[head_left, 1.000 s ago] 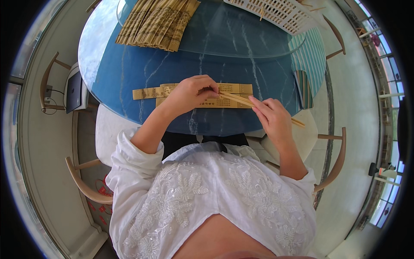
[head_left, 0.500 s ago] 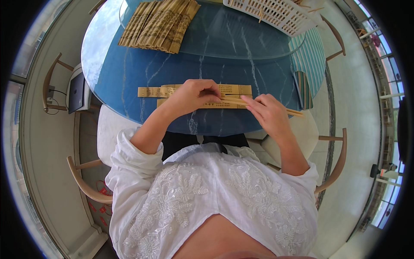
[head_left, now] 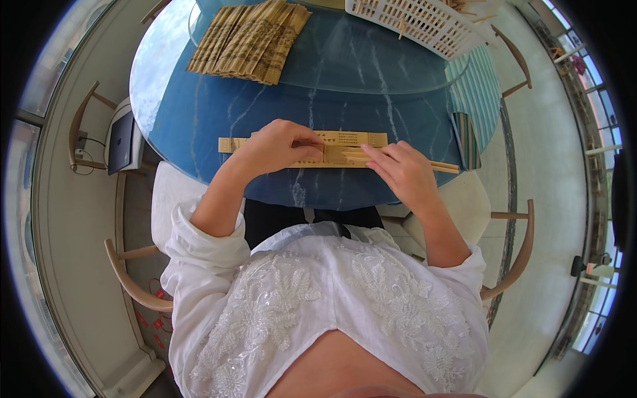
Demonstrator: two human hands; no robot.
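A pair of wooden chopsticks [head_left: 443, 166] lies in my right hand [head_left: 406, 174], gripped between thumb and fingers with their far ends sticking out past its right side. Their left ends rest over a tan printed paper chopstick sleeve [head_left: 337, 156]. My left hand [head_left: 275, 147] pinches that sleeve at its left part, thumb and fingertips together. Just beyond it lies another paper sleeve [head_left: 368, 138], flat on the blue marbled table [head_left: 259, 189]. The left hand covers part of both sleeves.
A fanned stack of paper sleeves [head_left: 249, 41] sits at the far left on a glass turntable [head_left: 338, 69]. Beyond, at the right, a white plastic basket [head_left: 424, 30] holds loose chopsticks. Striped cloth [head_left: 468, 140] lies along the right edge. Chairs [head_left: 136, 278] stand around.
My right hand has shifted slightly left and nearer with the chopsticks. My left hand has moved left, uncovering more of the near sleeve.
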